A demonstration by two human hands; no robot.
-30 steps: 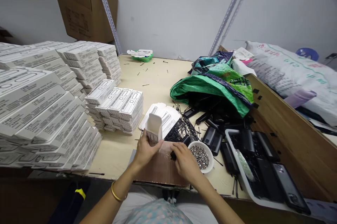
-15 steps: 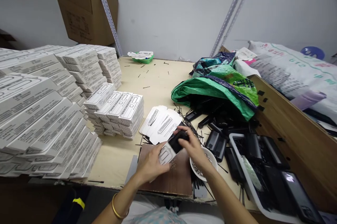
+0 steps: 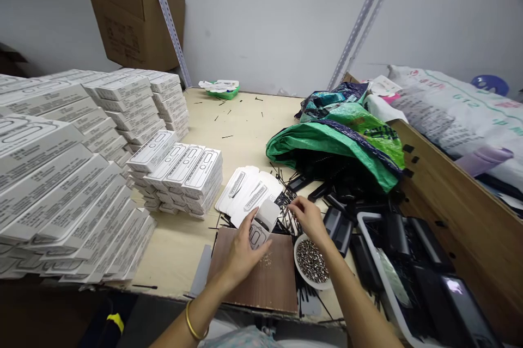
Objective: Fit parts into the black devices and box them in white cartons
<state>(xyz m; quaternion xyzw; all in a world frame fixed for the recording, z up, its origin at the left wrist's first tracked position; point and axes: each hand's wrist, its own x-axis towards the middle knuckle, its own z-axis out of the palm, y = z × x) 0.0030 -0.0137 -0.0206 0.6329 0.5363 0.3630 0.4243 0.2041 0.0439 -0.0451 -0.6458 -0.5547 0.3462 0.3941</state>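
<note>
Left hand (image 3: 241,254): fingers and thumb pinch a matte white card box (image 3: 261,225), open-topped, above a brown wood-grain board (image 3: 261,277). Right hand (image 3: 308,220): fingertips together at thin black sticks (image 3: 287,212); pinch contents unclear. Pale tabletop (image 3: 241,130); grey wall (image 3: 261,21).

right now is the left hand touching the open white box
Touching: the head view shows the left hand holding the open white box, thumb at its near end and fingers along its left side.

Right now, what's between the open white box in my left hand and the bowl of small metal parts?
In the head view, the right part of the brown board lies between the box in your left hand and the bowl.
</note>
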